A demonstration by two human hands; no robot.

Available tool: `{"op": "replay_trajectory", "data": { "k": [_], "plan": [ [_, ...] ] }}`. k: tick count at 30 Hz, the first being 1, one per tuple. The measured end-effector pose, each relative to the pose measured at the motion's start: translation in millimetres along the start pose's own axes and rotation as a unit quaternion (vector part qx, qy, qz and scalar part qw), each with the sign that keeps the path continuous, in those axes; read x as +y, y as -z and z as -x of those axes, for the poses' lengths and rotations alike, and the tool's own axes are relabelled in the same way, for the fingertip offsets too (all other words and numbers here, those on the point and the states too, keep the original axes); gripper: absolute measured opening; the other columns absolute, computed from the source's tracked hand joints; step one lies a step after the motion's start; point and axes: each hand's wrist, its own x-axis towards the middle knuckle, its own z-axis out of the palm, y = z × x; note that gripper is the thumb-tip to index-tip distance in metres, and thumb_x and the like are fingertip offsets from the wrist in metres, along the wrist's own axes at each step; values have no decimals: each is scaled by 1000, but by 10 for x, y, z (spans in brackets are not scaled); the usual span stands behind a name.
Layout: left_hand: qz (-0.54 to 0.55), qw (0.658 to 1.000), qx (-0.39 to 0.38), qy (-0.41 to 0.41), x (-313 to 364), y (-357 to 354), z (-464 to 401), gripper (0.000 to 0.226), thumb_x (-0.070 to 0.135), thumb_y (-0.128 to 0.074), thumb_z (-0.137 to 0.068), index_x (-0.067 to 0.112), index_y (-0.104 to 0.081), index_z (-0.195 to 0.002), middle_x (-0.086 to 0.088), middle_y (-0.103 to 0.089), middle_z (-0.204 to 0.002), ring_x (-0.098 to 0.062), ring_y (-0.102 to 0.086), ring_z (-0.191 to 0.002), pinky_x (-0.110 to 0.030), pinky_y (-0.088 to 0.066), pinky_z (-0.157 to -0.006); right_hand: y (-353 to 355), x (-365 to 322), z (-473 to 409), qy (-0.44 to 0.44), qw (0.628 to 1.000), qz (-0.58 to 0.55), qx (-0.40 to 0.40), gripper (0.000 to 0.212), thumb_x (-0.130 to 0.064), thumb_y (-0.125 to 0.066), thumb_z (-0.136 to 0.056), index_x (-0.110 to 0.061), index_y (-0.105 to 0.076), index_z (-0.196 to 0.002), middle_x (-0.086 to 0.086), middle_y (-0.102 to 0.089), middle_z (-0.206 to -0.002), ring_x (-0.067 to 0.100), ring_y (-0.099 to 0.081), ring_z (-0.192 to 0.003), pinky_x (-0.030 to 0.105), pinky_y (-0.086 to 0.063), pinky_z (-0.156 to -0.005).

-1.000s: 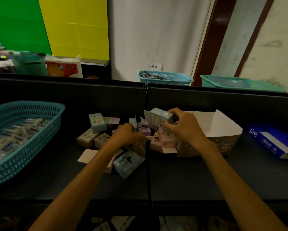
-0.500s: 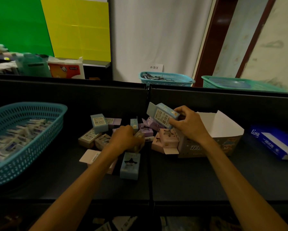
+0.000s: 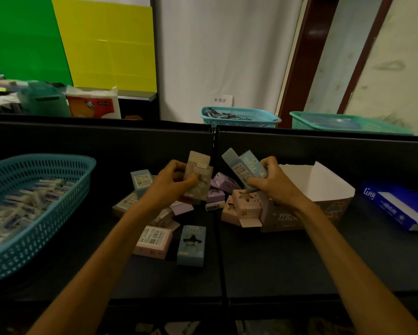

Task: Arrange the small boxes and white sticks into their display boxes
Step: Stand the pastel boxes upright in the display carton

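My left hand [image 3: 171, 183] grips a tan small box [image 3: 199, 176] held upright above the pile, its top flap open. A light blue small box [image 3: 245, 169] is tilted in the grip of my right hand [image 3: 273, 187], just left of the open display box [image 3: 324, 204]. Several small boxes lie loose on the dark shelf below: a pink one [image 3: 153, 241], a blue one [image 3: 191, 245], purple ones [image 3: 223, 183] and a pink one with star cut-outs [image 3: 246, 205]. White sticks [image 3: 21, 206] fill the teal basket [image 3: 65, 201] at the left.
A blue tissue box [image 3: 396, 206] lies at the far right. Behind the shelf's back wall stand two more teal baskets [image 3: 239, 116] [image 3: 348, 123]. A seam [image 3: 218, 250] divides the shelf in two.
My left hand has lifted a tan box out of the pile to chest height. My right hand has tilted the blue box and shifted it slightly right.
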Motion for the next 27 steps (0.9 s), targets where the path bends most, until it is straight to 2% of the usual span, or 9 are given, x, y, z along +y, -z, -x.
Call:
{"op": "replay_trajectory", "data": {
  "k": [2, 5, 8, 10, 14, 18, 20, 23, 27],
  "plan": [
    [20, 1000, -12, -10, 21, -10, -13, 23, 15, -60, -88, 29, -48, -103, 7, -59, -103, -9, -65, -85, -24, -56, -62, -4, -24, 18, 0, 999, -41, -3, 41, -15, -60, -90, -12, -31, -119, 4, -47, -114, 11, -60, -86, 17, -55, -60],
    [27, 999, -14, -28, 26, -35, -55, 23, 17, -61, -88, 28, -51, -106, 6, -62, -104, -6, -66, -85, -24, -56, -65, 21, -58, 51, -14, 998, -65, -18, 44, -36, -50, -93, -22, -33, -131, -5, -51, -110, 12, -60, -93, 18, -54, -63],
    [30, 998, -20, -49, 58, -99, -114, 22, 21, -60, -88, 29, -51, -107, 7, -63, -105, -5, -67, -87, -24, -57, -70, 109, -19, 53, -37, 994, -96, -28, 35, -43, -38, -96, -23, -46, -124, 4, -56, -114, 17, -60, -101, 25, -53, -75],
    [28, 997, -22, -63, 100, -170, -156, 21, 23, -59, -88, 30, -51, -107, 9, -63, -104, -3, -66, -87, -22, -55, -71, 215, 19, 45, -41, 994, -99, -11, 30, -41, -43, -95, -23, -54, -116, 6, -60, -111, 18, -62, -99, 28, -52, -79],
    [16, 996, -23, -83, 231, -377, -279, 25, 20, -60, -88, 25, -51, -110, 10, -64, -104, -3, -63, -92, -20, -50, -72, 524, 94, -2, -17, 994, -93, 56, 17, -26, -60, -89, -22, -59, -106, -1, -65, -104, 4, -67, -85, 18, -54, -65],
    [-9, 993, -32, -113, 376, -653, -462, 26, 16, -63, -86, 26, -51, -107, 11, -64, -102, -1, -64, -92, -20, -52, -73, 872, 226, -79, -17, 993, -82, 79, 31, -21, -70, -81, -16, -54, -107, -6, -66, -98, 1, -68, -79, 15, -53, -60],
    [-17, 991, -37, -124, 427, -822, -568, 28, 16, -64, -85, 22, -51, -109, 9, -66, -103, -1, -64, -92, -19, -52, -71, 1035, 326, -123, -12, 995, -48, 83, 42, -25, -74, -75, -15, -52, -109, -8, -64, -98, 3, -67, -83, 15, -53, -60],
    [-16, 991, -31, -126, 482, -1101, -744, 32, 15, -67, -83, 21, -52, -110, 7, -67, -105, -4, -65, -96, -22, -53, -77, 1286, 502, -209, -2, 996, -7, 85, 54, -30, -77, -68, -19, -49, -113, -11, -59, -101, 4, -61, -91, 15, -51, -59],
    [-23, 992, -24, -119, 548, -1434, -954, 34, 11, -69, -80, 19, -52, -108, 9, -67, -100, 0, -66, -90, -19, -54, -72, 1595, 723, -352, 11, 997, -6, 73, 45, -21, -76, -74, -21, -52, -112, -13, -59, -96, -2, -60, -81, 8, -46, -56]
  ]
}}
